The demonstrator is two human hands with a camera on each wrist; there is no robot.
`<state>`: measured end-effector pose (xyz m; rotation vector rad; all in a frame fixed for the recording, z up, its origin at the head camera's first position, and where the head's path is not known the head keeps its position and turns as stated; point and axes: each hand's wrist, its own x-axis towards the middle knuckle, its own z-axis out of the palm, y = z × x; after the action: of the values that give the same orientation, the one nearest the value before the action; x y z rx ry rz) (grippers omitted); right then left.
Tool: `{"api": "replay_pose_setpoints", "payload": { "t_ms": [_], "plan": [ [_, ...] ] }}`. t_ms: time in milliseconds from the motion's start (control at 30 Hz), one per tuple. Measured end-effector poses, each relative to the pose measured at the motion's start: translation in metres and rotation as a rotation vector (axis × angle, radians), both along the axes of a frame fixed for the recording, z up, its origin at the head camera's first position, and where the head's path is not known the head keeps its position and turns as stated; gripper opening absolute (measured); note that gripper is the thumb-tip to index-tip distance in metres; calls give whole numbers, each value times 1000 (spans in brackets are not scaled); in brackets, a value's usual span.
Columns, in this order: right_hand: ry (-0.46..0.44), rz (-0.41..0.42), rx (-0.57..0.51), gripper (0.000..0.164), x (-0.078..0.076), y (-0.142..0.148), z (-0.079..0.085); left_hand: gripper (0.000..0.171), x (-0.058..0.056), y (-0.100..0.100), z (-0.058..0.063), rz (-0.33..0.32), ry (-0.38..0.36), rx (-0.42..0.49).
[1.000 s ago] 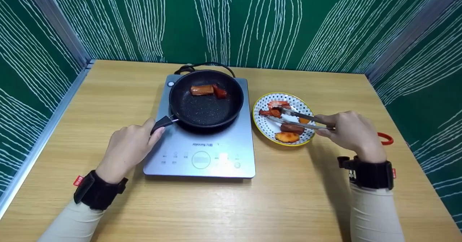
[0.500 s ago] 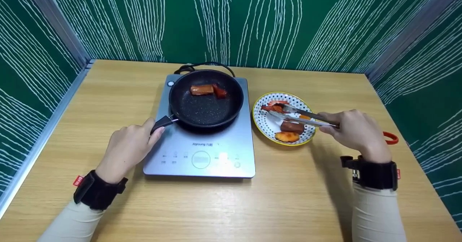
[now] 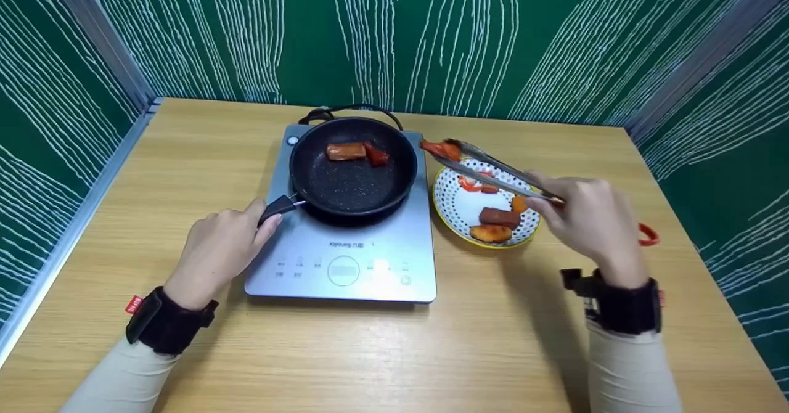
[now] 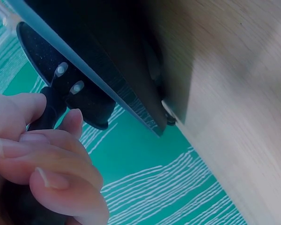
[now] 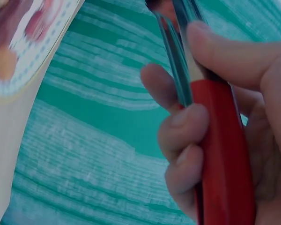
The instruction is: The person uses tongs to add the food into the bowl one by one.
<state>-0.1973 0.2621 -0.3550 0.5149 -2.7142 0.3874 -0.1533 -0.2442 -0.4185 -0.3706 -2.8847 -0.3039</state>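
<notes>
My left hand (image 3: 225, 243) grips the black handle (image 3: 278, 208) of a frying pan (image 3: 351, 185); its fingers curl round that handle in the left wrist view. Inside the pan lie a brown sausage-like piece (image 3: 345, 151) and a dark red piece (image 3: 376, 155). With my right hand (image 3: 585, 216) I hold metal tongs (image 3: 493, 175), whose red handle (image 5: 222, 154) fills the palm in the right wrist view. Pinched in the tips is a reddish-orange food piece (image 3: 441, 149), raised between plate and pan. Below the tongs sits a dotted plate (image 3: 447, 212) with a yellow rim.
The pan stands on a silver induction cooker (image 3: 296, 286), with a black cable (image 3: 370, 108) behind it. Still on the plate are a brown piece (image 3: 500, 217), a golden piece (image 3: 490, 233) and red slices (image 3: 471, 183). Green walls (image 3: 444, 43) enclose the wooden table (image 3: 345, 351).
The tongs have lifted the reddish piece off the plate and carried it up and left toward the pan. My right hand has shifted left; the left hand stays on the handle.
</notes>
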Motion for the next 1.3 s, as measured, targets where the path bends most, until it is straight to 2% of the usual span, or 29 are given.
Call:
{"api": "replay_pose_setpoints", "payload": {
  "t_ms": [67,200,533,733,1067,1300],
  "plan": [
    [57,33,-17,40,-1,-13,-1,35,0,0,0,-1,-2,2],
    [82,80,-27,40,-4,-41,-1,36,-1,1,0,1,-21,7],
    [43,169,105,36,-28,-101,-1,35,0,1,2,4,-12,15],
    [18,215,116,36,-41,-131,-8,36,1,1,4,8,-22,17],
    [-24,184,171,37,-51,-153,-14,37,3,1,6,6,-8,17],
    [-52,170,154,39,-50,-161,-17,36,3,2,6,19,-39,25]
  ]
}}
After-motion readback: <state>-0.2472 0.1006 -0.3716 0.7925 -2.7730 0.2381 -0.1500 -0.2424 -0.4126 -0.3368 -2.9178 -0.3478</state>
